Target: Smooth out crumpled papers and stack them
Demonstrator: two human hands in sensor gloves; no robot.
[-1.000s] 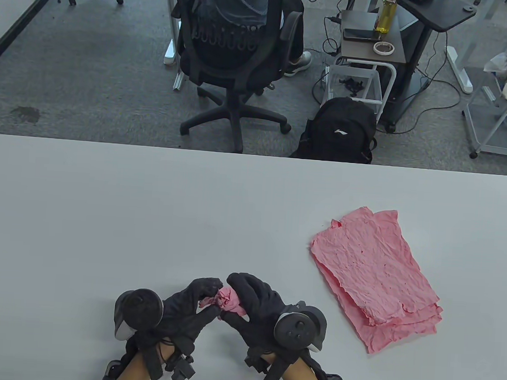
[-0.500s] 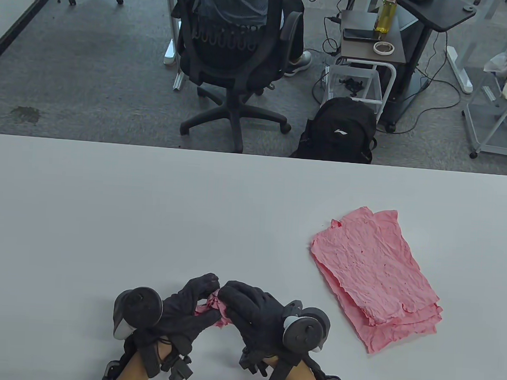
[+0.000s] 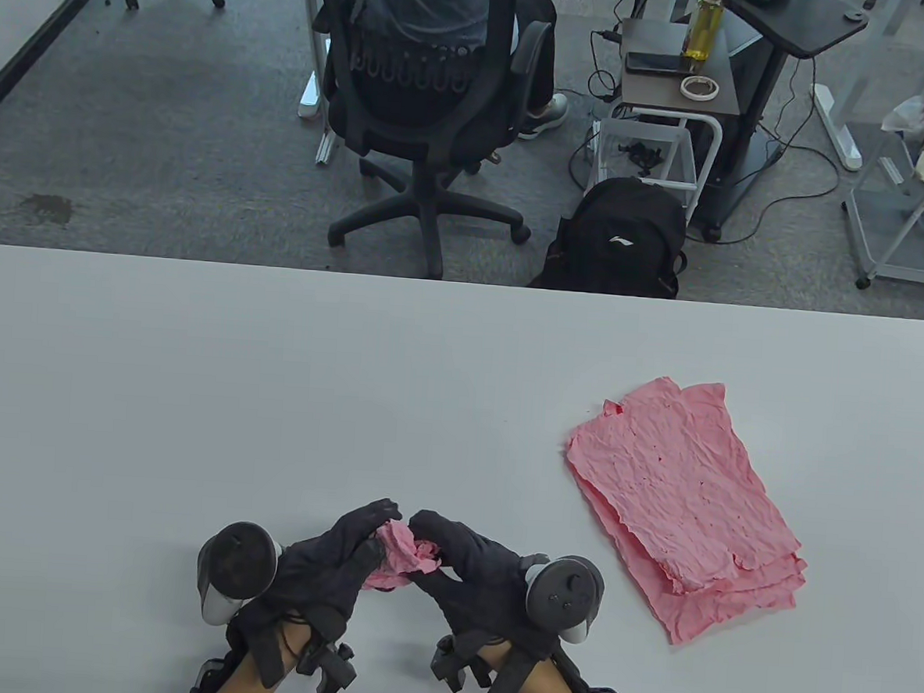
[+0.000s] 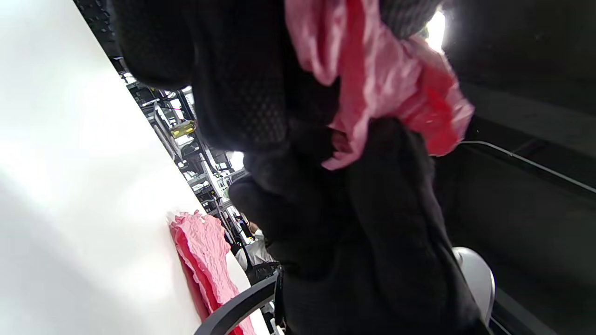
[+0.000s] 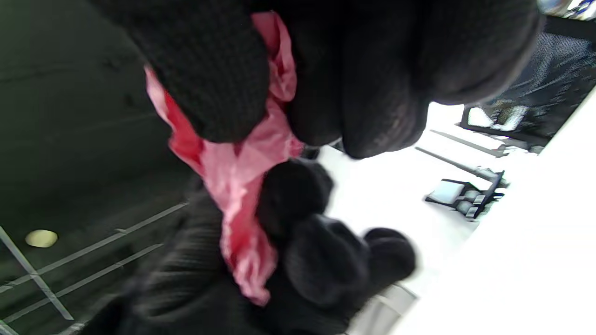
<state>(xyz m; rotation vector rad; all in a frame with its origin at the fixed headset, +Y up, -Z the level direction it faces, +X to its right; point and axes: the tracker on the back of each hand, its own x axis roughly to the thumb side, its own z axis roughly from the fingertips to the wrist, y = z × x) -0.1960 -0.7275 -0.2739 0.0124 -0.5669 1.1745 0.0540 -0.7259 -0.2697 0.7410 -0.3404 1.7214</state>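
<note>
Crumpled pink paper [image 3: 401, 556] sits bunched between both gloved hands near the front edge of the table [image 3: 271, 397], well to the left of the stack [image 3: 679, 505] of flattened pink sheets. Left hand [image 3: 323, 569] pinches its left side with fingers curled round it, and the right hand [image 3: 476, 570] grips the other side, thumb and fingers closed on the wad. Beyond the table, behind the stack, stand a backpack [image 3: 621, 239] and an office chair [image 3: 427, 86].

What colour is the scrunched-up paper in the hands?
Pink. The crumpled paper shows best in the table view.
</note>
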